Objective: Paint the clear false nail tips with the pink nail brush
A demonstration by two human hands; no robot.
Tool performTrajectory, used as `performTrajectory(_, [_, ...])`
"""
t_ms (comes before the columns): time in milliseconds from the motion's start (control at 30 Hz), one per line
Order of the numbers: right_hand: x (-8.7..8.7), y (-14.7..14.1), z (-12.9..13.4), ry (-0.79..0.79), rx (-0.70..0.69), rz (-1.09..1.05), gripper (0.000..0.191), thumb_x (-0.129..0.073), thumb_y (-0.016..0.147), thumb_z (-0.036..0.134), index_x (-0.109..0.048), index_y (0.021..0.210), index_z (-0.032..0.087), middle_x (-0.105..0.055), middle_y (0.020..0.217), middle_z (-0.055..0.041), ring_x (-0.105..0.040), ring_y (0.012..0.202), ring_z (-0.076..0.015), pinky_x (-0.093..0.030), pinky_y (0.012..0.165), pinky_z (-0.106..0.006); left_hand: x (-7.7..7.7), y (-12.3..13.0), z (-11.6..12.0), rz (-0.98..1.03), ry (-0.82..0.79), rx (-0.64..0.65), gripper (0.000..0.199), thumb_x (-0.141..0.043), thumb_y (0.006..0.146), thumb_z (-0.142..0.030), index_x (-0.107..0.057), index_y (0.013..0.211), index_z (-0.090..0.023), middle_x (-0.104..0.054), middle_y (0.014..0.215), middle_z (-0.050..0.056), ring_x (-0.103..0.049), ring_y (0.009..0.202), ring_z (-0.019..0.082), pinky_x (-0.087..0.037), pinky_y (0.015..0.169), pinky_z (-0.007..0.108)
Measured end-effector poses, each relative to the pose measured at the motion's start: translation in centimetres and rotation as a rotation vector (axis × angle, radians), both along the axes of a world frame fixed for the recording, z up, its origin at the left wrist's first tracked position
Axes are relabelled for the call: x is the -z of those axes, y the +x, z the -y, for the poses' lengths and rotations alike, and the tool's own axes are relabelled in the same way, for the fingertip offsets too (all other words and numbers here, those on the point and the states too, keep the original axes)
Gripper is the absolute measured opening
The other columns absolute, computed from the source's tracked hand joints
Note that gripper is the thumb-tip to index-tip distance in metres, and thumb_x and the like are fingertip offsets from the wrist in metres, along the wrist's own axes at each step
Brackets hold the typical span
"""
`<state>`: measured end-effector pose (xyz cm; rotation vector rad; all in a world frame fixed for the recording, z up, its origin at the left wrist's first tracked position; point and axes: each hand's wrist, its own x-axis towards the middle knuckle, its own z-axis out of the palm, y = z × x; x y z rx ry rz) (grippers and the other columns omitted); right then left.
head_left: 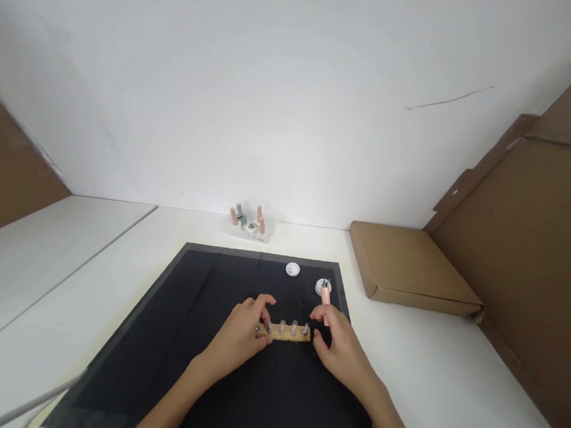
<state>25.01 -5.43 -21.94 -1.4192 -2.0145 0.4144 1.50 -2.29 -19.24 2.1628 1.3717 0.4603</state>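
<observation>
A narrow yellowish stand (283,336) lies across the black mat, with several clear, upright nail tips (294,328) on it. My left hand (243,327) is at the stand's left end, thumb on the near edge and fingertips behind, gripping it by a nail tip. Its fingers partly hide that end. My right hand (339,340) is just off the right end, thumb and index finger apart. A peach-handled tool (326,296) with a dark split tip passes under its fingers and appears to be held by them. The tip overlaps a small white round dish (320,289).
Another white round dish (292,268) sits near the far edge of the black mat (231,272). Behind the mat, a clear holder (260,238) contains several small bottles with peach and grey caps. A flat cardboard box (410,267) is to the right, beside cardboard walls.
</observation>
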Motion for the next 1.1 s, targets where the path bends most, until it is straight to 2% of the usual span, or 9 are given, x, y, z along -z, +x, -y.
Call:
performTrajectory(100, [0.0, -0.2, 0.1, -0.023, -0.022, 0.010, 0.026, -0.061, 0.096, 0.035, -0.063, 0.114, 0.017, -0.067, 0.114, -0.0070, -0.067, 0.098, -0.0207, -0.057, 0.086, -0.043, 0.1, 0.0, -0.1, -0.005, 0.008, 0.004, 0.030, -0.064, 0.095, -0.031, -0.063, 0.120, -0.016, -0.069, 0.112, 0.008, -0.067, 0.099, 0.025, -0.054, 0.089, 0.048])
performTrajectory(267, [0.4, -0.7, -0.2, -0.053, -0.054, 0.043, 0.028, -0.063, 0.094, 0.035, -0.063, 0.115, 0.017, -0.067, 0.116, -0.0076, -0.066, 0.104, -0.0228, -0.056, 0.088, -0.045, 0.3, 0.0, -0.4, 0.018, 0.000, -0.002, 0.030, -0.064, 0.095, -0.031, -0.063, 0.121, -0.016, -0.068, 0.118, 0.009, -0.068, 0.101, 0.025, -0.056, 0.088, 0.047])
performTrajectory(433, [1.2, -1.2, -0.6, -0.052, -0.039, 0.085, 0.026, -0.062, 0.095, 0.036, -0.064, 0.112, 0.016, -0.068, 0.111, -0.0065, -0.067, 0.097, -0.0206, -0.057, 0.085, -0.042, 0.8, 0.0, -0.7, 0.042, 0.000, -0.032, 0.030, -0.064, 0.095, -0.031, -0.063, 0.121, -0.017, -0.067, 0.122, 0.010, -0.067, 0.103, 0.025, -0.056, 0.089, 0.048])
performTrajectory(900, [1.9, -1.1, -1.2, -0.051, -0.028, 0.134, 0.026, -0.062, 0.095, 0.036, -0.064, 0.112, 0.016, -0.068, 0.109, -0.0060, -0.068, 0.093, -0.0193, -0.057, 0.082, -0.041, 1.9, 0.2, -0.9, 0.137, -0.030, -0.140, 0.032, -0.064, 0.095, -0.030, -0.061, 0.124, -0.017, -0.067, 0.122, 0.010, -0.068, 0.102, 0.025, -0.057, 0.088, 0.048])
performTrajectory(1100, [1.9, -1.0, -1.3, -0.049, -0.037, 0.134, 0.025, -0.062, 0.095, 0.036, -0.064, 0.111, 0.016, -0.068, 0.108, -0.0058, -0.068, 0.092, -0.0191, -0.057, 0.082, -0.040, 1.9, 0.4, -1.0, 0.202, -0.064, -0.183, 0.031, -0.064, 0.095, -0.031, -0.062, 0.123, -0.016, -0.068, 0.118, 0.009, -0.069, 0.097, 0.024, -0.058, 0.085, 0.045])
